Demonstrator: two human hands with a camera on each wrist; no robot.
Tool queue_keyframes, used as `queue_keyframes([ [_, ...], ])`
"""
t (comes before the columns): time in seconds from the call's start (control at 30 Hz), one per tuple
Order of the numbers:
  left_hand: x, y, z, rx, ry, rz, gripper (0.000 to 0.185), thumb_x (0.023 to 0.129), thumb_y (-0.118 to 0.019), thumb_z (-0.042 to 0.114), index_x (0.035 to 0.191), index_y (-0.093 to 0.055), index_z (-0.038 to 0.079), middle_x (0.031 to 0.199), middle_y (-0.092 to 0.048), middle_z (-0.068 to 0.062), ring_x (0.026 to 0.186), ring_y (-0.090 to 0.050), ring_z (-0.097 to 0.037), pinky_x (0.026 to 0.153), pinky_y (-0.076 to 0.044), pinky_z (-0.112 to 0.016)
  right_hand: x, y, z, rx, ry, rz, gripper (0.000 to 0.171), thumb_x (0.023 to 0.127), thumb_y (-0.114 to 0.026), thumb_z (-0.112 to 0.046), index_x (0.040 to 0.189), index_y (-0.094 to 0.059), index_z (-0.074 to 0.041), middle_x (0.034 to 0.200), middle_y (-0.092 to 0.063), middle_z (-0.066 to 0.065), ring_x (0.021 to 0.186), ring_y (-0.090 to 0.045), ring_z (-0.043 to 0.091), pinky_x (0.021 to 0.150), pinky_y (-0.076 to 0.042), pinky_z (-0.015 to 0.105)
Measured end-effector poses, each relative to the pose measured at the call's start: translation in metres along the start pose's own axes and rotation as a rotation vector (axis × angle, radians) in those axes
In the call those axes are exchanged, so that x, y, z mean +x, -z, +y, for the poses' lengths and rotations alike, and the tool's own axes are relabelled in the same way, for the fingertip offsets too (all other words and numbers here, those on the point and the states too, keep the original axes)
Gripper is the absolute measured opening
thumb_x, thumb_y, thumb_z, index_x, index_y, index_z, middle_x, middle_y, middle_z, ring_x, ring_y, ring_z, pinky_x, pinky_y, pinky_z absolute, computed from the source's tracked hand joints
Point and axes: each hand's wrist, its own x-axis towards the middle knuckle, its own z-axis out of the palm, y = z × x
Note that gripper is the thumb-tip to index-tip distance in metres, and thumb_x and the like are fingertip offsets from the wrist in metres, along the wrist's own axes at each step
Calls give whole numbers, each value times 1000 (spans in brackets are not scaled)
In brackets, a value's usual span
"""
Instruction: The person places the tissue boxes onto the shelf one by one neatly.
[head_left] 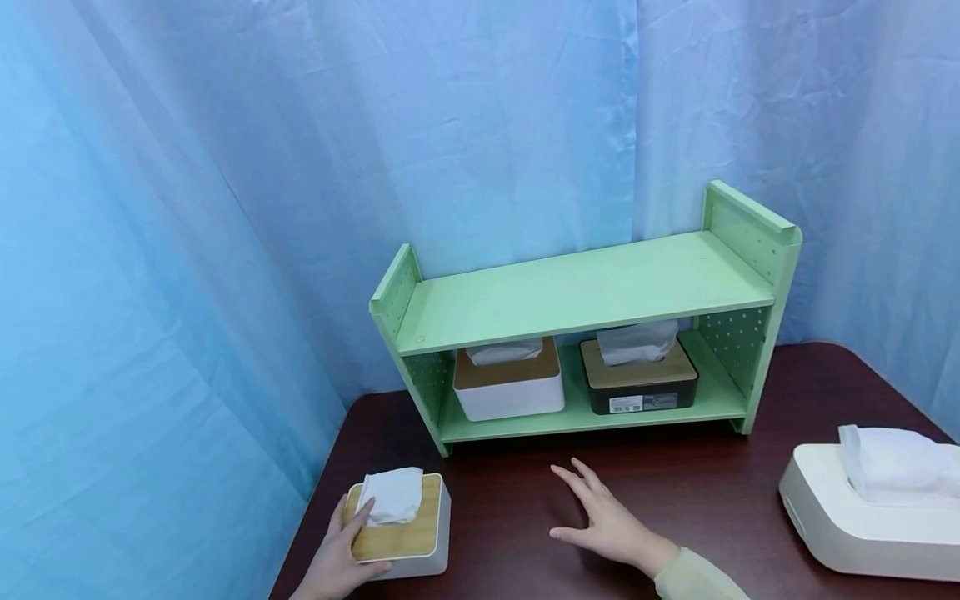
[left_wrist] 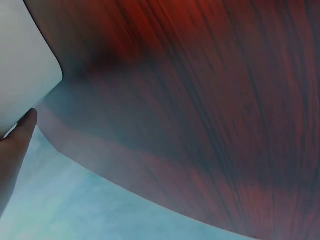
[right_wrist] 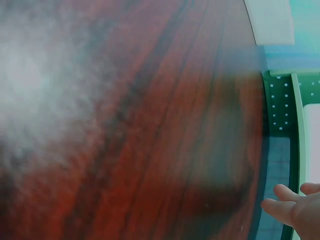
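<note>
Holding wood-topped tissue box (head_left: pixel 407 537) by near-left corner, left grip (head_left: pixel 343 552); right grip (head_left: pixel 606 521) wide.

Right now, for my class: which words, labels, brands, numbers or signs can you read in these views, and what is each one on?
None can be read.
White label on the front of the black tissue box: dark marks, too small to read.
Grey label beside it: too blurred to read.
No other writing can be made out.
</note>
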Motion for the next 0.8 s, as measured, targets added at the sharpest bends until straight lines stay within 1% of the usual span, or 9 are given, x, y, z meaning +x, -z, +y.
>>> queue_keyframes([
  [0.27,1,-7,16,-6,4,-19,100,65,-82,49,146,-37,9,147,-8,-38,127,-30,-59,92,-40,-62,-2,-5,-3,31,41,-37,92,76,-76,-45,150,-26,-22,151,-12,32,130,-30,56,88,-42,62],
  [0.43,1,-15,28,-9,-2,-11,99,66,-81,49,145,-38,9,148,-9,-37,128,-30,-58,93,-40,-62,-2,-7,-7,38,65,-42,95,73,-78,-43,150,-26,-22,152,-12,32,131,-26,56,88,-43,61],
  [0.6,2,-25,41,-14,-30,7,98,66,-81,50,144,-40,10,148,-11,-37,127,-33,-56,93,-41,-60,0,-9,-13,49,75,-52,97,72,-80,-41,150,-26,-22,151,-12,32,132,-24,56,89,-42,63],
  [0.8,2,-39,62,-41,-110,30,96,65,-82,49,143,-42,8,147,-13,-37,127,-34,-55,92,-42,-58,0,-16,-17,11,95,-45,101,67,-84,-38,149,-28,-20,151,-14,33,131,-29,55,87,-43,61],
])
